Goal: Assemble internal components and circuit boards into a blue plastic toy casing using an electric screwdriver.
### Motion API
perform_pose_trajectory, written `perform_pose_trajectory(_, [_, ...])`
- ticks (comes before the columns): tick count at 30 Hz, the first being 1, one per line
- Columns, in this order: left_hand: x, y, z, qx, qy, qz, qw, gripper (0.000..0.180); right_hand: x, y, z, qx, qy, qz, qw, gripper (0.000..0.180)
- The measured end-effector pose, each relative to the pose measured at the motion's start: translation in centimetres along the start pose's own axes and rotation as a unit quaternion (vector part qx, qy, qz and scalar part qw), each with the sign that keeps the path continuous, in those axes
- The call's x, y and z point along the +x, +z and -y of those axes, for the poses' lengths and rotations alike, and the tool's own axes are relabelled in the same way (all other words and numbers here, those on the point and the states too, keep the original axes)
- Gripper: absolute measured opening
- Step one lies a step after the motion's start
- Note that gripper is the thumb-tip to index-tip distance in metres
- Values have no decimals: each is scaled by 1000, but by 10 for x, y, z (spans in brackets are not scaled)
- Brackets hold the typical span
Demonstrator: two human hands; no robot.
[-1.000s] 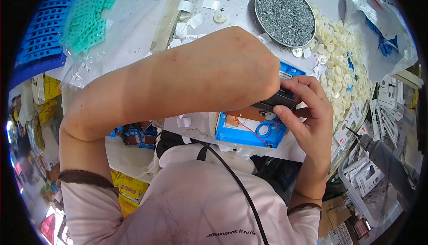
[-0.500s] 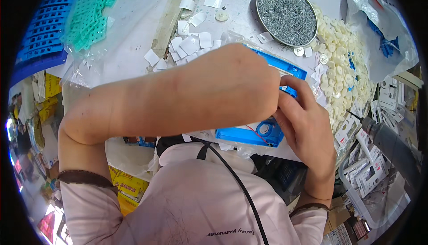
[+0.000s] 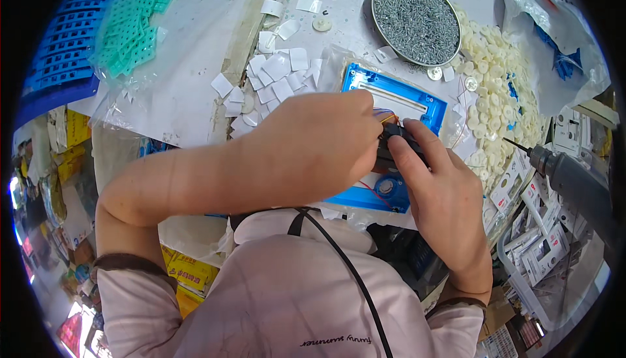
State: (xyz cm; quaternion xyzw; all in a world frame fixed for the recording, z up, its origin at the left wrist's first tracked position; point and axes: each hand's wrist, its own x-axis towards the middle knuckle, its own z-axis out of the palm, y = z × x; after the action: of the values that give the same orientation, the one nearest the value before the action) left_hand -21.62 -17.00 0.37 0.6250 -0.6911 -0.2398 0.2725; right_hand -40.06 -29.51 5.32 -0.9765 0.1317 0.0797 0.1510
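A blue plastic housing (image 3: 352, 79) lies open on the table in front of me, with a white strip inside its far end. At its near end sit a round speaker-like part (image 3: 387, 187) and a red wire. Over its middle, a dark boxy part (image 3: 412, 141) with thin coloured wires (image 3: 387, 118) is pinched by the thumb and index finger of my right hand (image 3: 443, 195). My left hand (image 3: 342, 130) is curled closed against the left side of that dark part, beside the wires; its fingertips are hidden.
A round tin of screws (image 3: 417, 22) stands beyond the housing, with a heap of cream plastic discs (image 3: 492, 90) to its right. White paper squares (image 3: 280, 71) lie left. An electric screwdriver (image 3: 567, 175) points in from the right. Blue and green plastic grids (image 3: 134, 29) sit far left.
My left hand has moved slightly left and down, uncovering the housing's far end. The dark part and its wires now show between my hands; my right thumb and index finger have shifted onto it.
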Motion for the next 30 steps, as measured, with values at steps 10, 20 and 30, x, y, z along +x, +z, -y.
perform_pose_trajectory(10, [43, -12, 21, -146, -91, 84, 982, 25, -3, 4, -2, 23, 5, -17, 1000, 40])
perform_pose_trajectory(20, [43, -3, 25, -47, -11, 70, 996, 18, -4, 13, -5, 0, -28, -29, 999, 50])
perform_pose_trajectory(30, [58, -12, 33, -68, 59, 111, 990, 15, -11, 27, -20, 179, 25, -111, 977, 45])
